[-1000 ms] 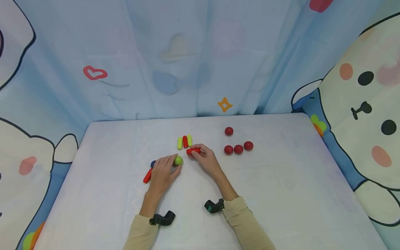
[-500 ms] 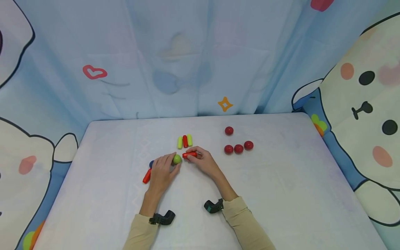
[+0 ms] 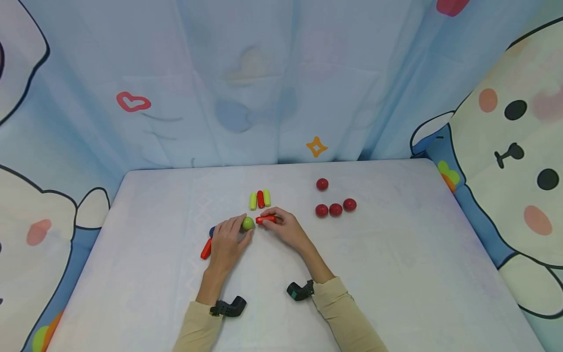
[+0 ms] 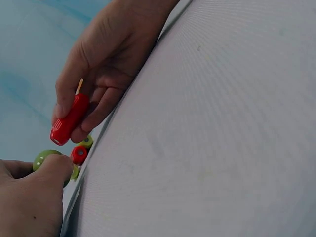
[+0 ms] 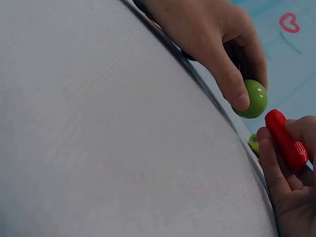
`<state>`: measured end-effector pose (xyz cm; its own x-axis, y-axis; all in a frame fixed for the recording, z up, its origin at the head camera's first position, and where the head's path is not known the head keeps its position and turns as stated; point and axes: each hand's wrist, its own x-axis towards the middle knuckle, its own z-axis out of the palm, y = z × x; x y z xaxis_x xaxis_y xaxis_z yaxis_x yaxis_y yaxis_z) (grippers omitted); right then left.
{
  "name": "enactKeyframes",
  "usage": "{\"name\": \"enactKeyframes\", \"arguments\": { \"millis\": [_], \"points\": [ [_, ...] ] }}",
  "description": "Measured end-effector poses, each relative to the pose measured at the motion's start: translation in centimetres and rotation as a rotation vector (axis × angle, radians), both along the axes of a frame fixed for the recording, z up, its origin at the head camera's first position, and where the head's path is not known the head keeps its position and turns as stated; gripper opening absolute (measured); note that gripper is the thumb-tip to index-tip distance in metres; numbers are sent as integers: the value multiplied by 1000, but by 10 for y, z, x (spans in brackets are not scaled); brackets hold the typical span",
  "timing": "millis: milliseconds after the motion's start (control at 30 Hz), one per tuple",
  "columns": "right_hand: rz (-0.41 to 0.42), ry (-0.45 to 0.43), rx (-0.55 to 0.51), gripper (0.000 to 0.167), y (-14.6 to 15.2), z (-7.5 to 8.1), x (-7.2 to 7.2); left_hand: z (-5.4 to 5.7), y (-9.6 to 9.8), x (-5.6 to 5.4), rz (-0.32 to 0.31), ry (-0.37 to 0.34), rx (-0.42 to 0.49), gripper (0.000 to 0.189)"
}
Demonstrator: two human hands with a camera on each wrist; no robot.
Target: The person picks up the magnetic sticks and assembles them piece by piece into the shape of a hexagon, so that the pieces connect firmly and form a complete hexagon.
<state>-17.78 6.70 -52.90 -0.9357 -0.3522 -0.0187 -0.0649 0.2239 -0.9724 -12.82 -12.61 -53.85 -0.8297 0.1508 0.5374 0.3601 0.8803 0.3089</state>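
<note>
My left hand (image 3: 227,244) pinches a green round bead (image 5: 256,99) between thumb and fingers. Just right of it, my right hand (image 3: 288,229) holds a red long bead (image 4: 70,120) by thumb and fingertips, its near end pointing at the green one with a small gap between. From the red bead's other end a thin pale stick (image 4: 79,86) sticks out in the left wrist view. Partly hidden behind the left hand are a blue round bead (image 3: 212,231) and another red long bead (image 3: 205,249).
Beyond the hands stand two yellow-green long beads (image 3: 252,201) with a red long bead (image 3: 260,199) between them. Several dark red round beads (image 3: 335,210) sit farther right on the white-covered table (image 3: 396,274). A printed blue curtain (image 3: 264,98) hangs behind the table's far edge.
My right hand has moved left and slightly nearer with the red long bead, closing toward the green bead. The left hand has shifted a little left with the green bead.
</note>
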Motion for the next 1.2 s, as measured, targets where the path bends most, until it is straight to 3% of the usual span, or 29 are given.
{"name": "enactKeyframes", "arguments": {
  "millis": [267, 1200],
  "points": [
    [10, -8, 22, 27, -1, 7, 4, 2, 1, 2, 25, -35, 20, 46],
    [41, 12, 53, 33, -1, -4, 1, 1, 0, 0, 52, -7, 44, 46]
  ]
}}
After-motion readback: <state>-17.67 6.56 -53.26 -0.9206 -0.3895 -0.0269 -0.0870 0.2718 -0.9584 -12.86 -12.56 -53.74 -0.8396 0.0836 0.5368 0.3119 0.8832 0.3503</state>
